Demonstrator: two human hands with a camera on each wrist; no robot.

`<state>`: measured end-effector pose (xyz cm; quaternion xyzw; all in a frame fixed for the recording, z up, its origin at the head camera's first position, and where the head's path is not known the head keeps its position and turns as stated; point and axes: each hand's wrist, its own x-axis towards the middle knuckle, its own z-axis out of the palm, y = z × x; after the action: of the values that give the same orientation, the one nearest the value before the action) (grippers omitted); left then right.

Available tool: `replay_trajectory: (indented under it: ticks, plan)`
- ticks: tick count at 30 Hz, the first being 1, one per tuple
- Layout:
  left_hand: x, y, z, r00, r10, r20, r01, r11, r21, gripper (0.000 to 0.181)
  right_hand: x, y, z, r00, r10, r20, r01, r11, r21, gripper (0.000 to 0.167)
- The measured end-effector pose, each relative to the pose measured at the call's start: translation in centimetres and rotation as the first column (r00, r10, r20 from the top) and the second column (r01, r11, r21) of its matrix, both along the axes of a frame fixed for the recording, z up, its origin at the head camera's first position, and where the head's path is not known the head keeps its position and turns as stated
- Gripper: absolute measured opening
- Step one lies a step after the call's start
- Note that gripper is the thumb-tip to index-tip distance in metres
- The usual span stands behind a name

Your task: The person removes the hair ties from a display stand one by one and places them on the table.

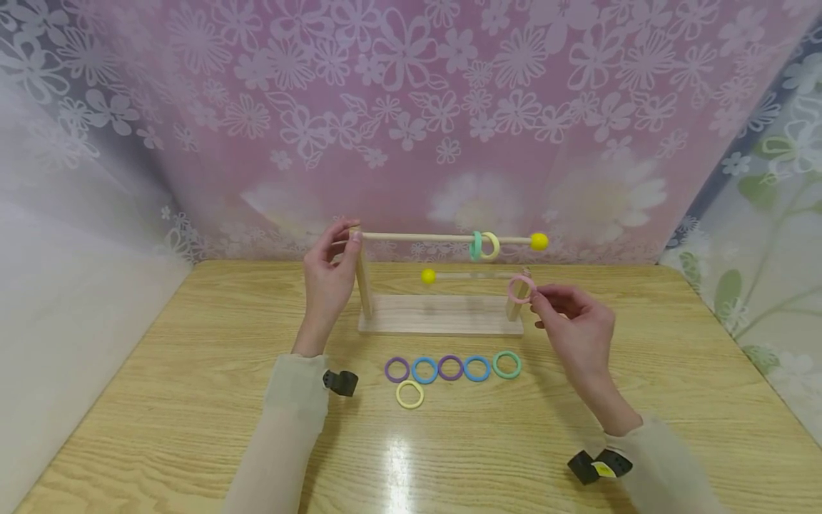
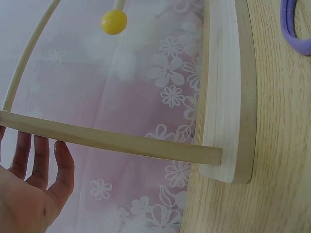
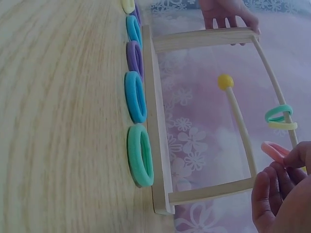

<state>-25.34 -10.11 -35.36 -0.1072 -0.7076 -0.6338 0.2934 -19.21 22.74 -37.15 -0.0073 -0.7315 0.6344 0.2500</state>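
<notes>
1. Centre-left of head view: your left hand (image 1: 329, 277) grips the left post (image 1: 363, 285); slackening could let the stand (image 1: 443, 318) rock.
2. Upper centre: mint ring (image 1: 476, 245) and pale-yellow ring (image 1: 496, 246) hang on the upper rod (image 1: 417, 236); jolts may slide them.
3. Right of centre: your right hand (image 1: 576, 325) pinches the pink ring (image 1: 510, 290) edgewise; a loose pinch risks dropping it.

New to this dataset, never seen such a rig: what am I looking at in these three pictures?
No machine: a person works bare-handed. The wide picture comes from a head camera; the close ones from cameras on the left wrist and right wrist. The left hand grips the taller post of a wooden stand; the right hand pinches a pink ring. Green and yellow rings hang on the upper rod. On the table lie two purple rings, two blue rings, one green ring, one yellow ring.
</notes>
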Motion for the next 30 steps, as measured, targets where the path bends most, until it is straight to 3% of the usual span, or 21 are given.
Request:
replay_trajectory:
  ticks: [9, 30]
  plan:
    - [0.1, 0.0, 0.0, 1.000, 0.003, -0.001, -0.003, 1.000, -0.010, 0.028, 0.5, -0.3, -0.3, 0.998, 0.053, 0.031, -0.055, 0.997, 0.061, 0.016]
    - [0.1, 0.0, -0.1, 1.000, 0.011, 0.008, -0.011, 1.000, -0.010, 0.029, 1.1, -1.7, -1.3, 0.975, 0.190, 0.116, -0.211, 0.954, 0.212, 0.015]
